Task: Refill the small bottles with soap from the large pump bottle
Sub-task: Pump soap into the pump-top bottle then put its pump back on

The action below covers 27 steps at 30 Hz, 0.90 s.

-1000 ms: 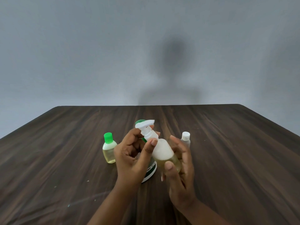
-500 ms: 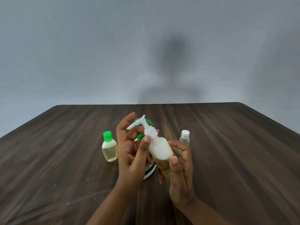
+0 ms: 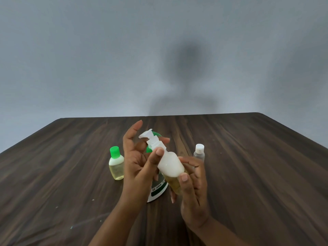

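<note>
A green-capped bottle (image 3: 116,164) stands upright left of the big bottle (image 3: 157,192), with pale yellow liquid under a band of white foam. In front of the big bottle, the left hand (image 3: 140,162) pinches the collar of a small pump bottle (image 3: 171,166) between thumb and a finger, its forefinger raised straight. That bottle is held tilted above the bench (image 3: 248,174), pump head leaning up and left, white foam in its upper part and yellowish liquid below. The right hand (image 3: 193,189) grips its lower body, fingers curled round it. The big bottle, green on top with a white and green label, is largely hidden behind both hands. To its right stands a clear white-capped bottle (image 3: 199,153), contents unclear. The bench is dark wood grain; behind it is a grey wall (image 3: 88,59) bearing a soft shadow (image 3: 188,68).
</note>
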Each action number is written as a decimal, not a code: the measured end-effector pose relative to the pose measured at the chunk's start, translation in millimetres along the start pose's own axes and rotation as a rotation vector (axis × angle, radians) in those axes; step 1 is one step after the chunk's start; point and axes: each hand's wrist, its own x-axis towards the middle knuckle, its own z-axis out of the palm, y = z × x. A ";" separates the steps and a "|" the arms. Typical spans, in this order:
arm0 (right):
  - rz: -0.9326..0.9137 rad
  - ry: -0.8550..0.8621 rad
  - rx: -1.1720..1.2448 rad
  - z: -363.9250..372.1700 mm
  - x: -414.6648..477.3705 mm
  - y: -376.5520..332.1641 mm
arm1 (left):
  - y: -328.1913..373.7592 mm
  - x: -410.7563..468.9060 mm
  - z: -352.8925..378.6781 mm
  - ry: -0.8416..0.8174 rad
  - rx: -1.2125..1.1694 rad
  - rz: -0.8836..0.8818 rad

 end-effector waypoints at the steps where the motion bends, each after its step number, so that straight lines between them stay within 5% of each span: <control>1: -0.024 -0.008 0.008 0.2 0.3 -1.2 | 1.4 -0.8 1.5 0.025 0.003 -0.021; 8: -0.073 -0.088 -0.111 -3.0 -4.6 3.4 | 7.6 -18.6 -10.7 0.081 -0.004 -0.068; 17: -0.087 -0.163 -0.322 -0.3 -6.4 12.3 | 38.9 -25.4 -13.4 -0.100 0.303 -0.090; 27: -0.136 -0.143 -0.209 0.9 -0.9 2.9 | 36.3 -17.6 3.0 0.178 0.318 -0.150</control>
